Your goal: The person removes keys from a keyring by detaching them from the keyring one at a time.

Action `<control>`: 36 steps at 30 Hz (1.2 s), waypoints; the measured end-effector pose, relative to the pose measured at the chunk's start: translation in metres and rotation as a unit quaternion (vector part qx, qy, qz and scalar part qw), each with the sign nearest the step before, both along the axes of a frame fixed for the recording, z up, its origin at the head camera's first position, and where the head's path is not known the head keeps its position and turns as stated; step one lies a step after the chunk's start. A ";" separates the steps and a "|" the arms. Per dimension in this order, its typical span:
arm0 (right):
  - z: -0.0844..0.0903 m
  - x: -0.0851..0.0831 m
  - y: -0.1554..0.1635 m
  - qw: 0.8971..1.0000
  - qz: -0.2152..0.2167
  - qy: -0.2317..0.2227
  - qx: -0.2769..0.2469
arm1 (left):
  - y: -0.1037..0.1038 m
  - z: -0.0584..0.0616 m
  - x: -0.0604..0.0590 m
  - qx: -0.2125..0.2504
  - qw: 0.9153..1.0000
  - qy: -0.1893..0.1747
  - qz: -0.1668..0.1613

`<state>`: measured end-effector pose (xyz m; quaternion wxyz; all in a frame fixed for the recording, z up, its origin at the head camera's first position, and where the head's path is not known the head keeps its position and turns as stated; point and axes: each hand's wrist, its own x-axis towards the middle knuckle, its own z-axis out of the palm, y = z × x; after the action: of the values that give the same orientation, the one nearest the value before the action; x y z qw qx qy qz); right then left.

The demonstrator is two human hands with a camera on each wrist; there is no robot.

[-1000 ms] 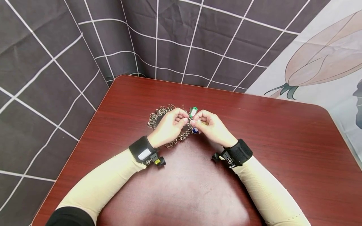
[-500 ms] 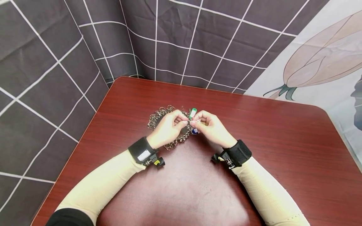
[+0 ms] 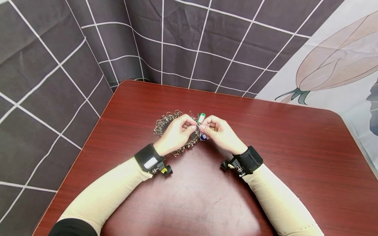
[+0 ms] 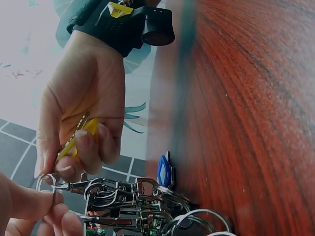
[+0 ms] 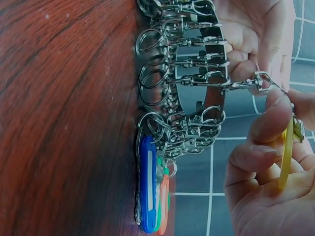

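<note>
a person's right hand (image 3: 220,132) pinches a yellow key tag (image 5: 286,155) between thumb and curled fingers, its metal split ring (image 5: 262,81) meeting a small swivel clasp (image 5: 241,84). the left hand (image 3: 176,133) closes thumb and forefinger on that same ring and clasp from the other side, so that both hands meet fingertip to fingertip just above the table (image 3: 295,157). the yellow tag is held off the wood, between the two hands, and from the head view it is hidden by the fingers.

the clasp belongs to a large bunch of metal clasps and rings (image 3: 165,123), which lies on the table under and behind the left hand, spreading towards the far left. a green key tag (image 3: 201,117) sticks up just behind the meeting fingertips. a blue key tag (image 3: 203,136) lies just below them, resting against the table at the edge of the bunch; in the right wrist view (image 5: 146,184) it stands on edge beside green and orange tags.

both forearms wear cream sleeves (image 3: 109,190) and black wrist straps (image 3: 247,160). a dark checked cloth (image 3: 59,82) hangs behind the table, with a pale flower-print cloth (image 3: 333,62) to the right.
</note>
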<state>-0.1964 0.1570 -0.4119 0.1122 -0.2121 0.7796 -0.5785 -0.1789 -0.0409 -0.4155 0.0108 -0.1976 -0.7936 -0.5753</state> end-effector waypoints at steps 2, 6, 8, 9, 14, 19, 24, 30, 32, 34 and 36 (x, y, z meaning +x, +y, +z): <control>0.001 0.000 0.000 1.000 0.000 -0.001 0.002 | 0.000 0.000 0.000 0.003 1.000 -0.002 -0.007; 0.004 0.001 -0.001 1.000 -0.003 0.001 0.004 | 0.001 0.001 0.001 -0.004 1.000 -0.003 -0.016; 0.004 0.002 -0.001 1.000 -0.009 0.001 0.004 | 0.001 0.001 0.002 -0.013 1.000 -0.004 -0.019; 0.004 0.002 -0.001 1.000 -0.012 0.001 0.006 | 0.002 0.002 0.002 -0.018 1.000 -0.006 -0.021; 0.002 0.002 0.000 1.000 -0.017 0.016 0.002 | 0.001 0.001 0.001 -0.060 0.998 -0.016 -0.030; 0.001 0.000 0.000 0.999 -0.017 0.031 -0.007 | 0.000 0.000 -0.001 -0.084 0.996 -0.021 -0.035; 0.000 0.000 0.000 0.999 -0.018 0.029 -0.006 | 0.000 -0.001 -0.001 -0.085 0.996 -0.027 -0.026; 0.001 0.000 0.000 0.999 -0.021 0.031 -0.006 | 0.000 0.000 -0.001 -0.073 0.997 -0.031 0.000; 0.001 0.000 0.000 0.999 -0.022 0.026 -0.009 | 0.000 0.000 0.000 -0.059 0.998 -0.031 0.004; 0.000 0.001 0.000 1.000 -0.019 0.015 -0.017 | 0.001 0.000 0.000 -0.045 0.999 -0.028 0.007; -0.001 0.001 0.000 1.000 -0.012 0.001 -0.023 | 0.001 -0.001 0.000 -0.034 0.999 -0.025 0.010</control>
<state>-0.1952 0.1567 -0.4127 0.0996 -0.2053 0.7689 -0.5973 -0.1789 -0.0402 -0.4165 -0.0099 -0.1753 -0.8147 -0.5527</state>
